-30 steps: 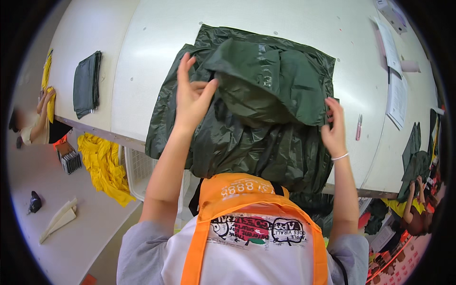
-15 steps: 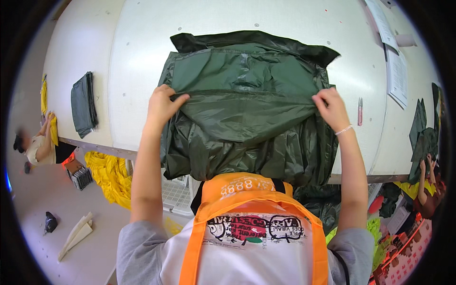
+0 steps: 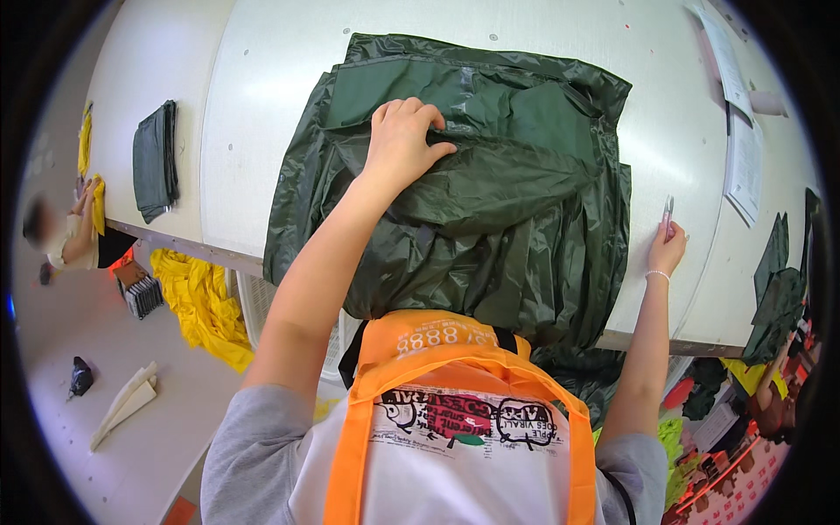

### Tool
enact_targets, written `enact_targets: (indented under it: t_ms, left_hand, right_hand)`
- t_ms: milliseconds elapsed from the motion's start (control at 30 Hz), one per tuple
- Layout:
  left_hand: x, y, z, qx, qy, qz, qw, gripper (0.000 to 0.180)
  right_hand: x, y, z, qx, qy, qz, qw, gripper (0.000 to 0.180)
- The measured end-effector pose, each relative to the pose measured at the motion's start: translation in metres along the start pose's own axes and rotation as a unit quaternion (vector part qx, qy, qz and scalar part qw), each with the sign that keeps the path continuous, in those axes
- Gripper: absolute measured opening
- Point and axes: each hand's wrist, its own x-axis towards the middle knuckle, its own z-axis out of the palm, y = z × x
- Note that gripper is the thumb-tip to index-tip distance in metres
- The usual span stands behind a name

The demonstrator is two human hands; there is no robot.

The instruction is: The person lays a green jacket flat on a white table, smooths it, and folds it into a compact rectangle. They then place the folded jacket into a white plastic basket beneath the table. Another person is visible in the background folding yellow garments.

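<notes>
Clearly the left hand point(image 3: 401, 140) was the nearer one to the green sheet point(image 3: 490, 219): it lay on top of it, fingers point(image 3: 411, 109) curled together and pinching a fold of the thin plastic just under the knuckles. The sheet spread on the white worktop point(image 3: 254, 96) away from those fingers on every side, most of it toward the person's body and to the right, with its near edge hanging over the worktop rim; its long axis seemed to run from the far edge back toward the person, though the crumpling made that hard to fix. A flatter folded panel lay just beyond the fingertips, toward the far edge. The right hand point(image 3: 667, 247) was well apart from the left, just beside the sheet's right edge and off the plastic, resting on the bare worktop; its fingers were closed together around a small slim tool point(image 3: 668, 212) that stood up past the fingertips, too small to identify. Beyond that hand, farther right, papers point(image 3: 742, 149) lay flat. Far to the left of the left fingers a folded dark stack point(image 3: 156, 159) sat on the worktop, well clear of the sheet. Below the worktop edge on that side, yellow cloth point(image 3: 203, 297) was heaped by a white basket point(image 3: 254, 302); what the basket held could not be made out. Another person point(image 3: 66, 229) sat at the far left, hands on something yellow. An orange apron point(image 3: 455, 376) covered the wearer's chest.
</notes>
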Motion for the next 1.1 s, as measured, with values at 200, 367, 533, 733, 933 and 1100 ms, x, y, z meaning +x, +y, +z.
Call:
enact_targets:
  t_ms: [200, 367, 533, 733, 933, 1100]
  left_hand:
    - [-0.010, 0.016, -0.012, -0.002, 0.064, 0.049, 0.997, 0.017]
    - [-0.025, 0.024, -0.019, 0.027, 0.188, 0.128, 0.973, 0.018]
    - [-0.027, 0.028, -0.022, 0.011, 0.241, 0.142, 0.960, 0.020]
    - [-0.034, 0.025, -0.020, -0.013, 0.242, 0.139, 0.960, 0.020]
    - [-0.027, 0.030, -0.036, -0.344, -0.009, -0.147, 0.928, 0.016]
    - [-0.013, 0.028, -0.047, -0.380, -0.158, -0.193, 0.891, 0.015]
  right_hand:
    - [0.002, -0.069, 0.006, 0.188, 0.034, -0.076, 0.979, 0.022]
    - [-0.054, -0.279, -0.044, 0.342, -0.206, -0.228, 0.888, 0.024]
    - [-0.081, -0.353, -0.025, 0.314, -0.450, -0.346, 0.761, 0.025]
    - [-0.086, -0.357, -0.002, 0.333, -0.512, -0.232, 0.757, 0.020]
    - [-0.098, -0.355, -0.012, 0.353, -0.530, -0.179, 0.750, 0.019]
    - [-0.104, -0.343, -0.006, 0.360, -0.539, -0.178, 0.740, 0.023]
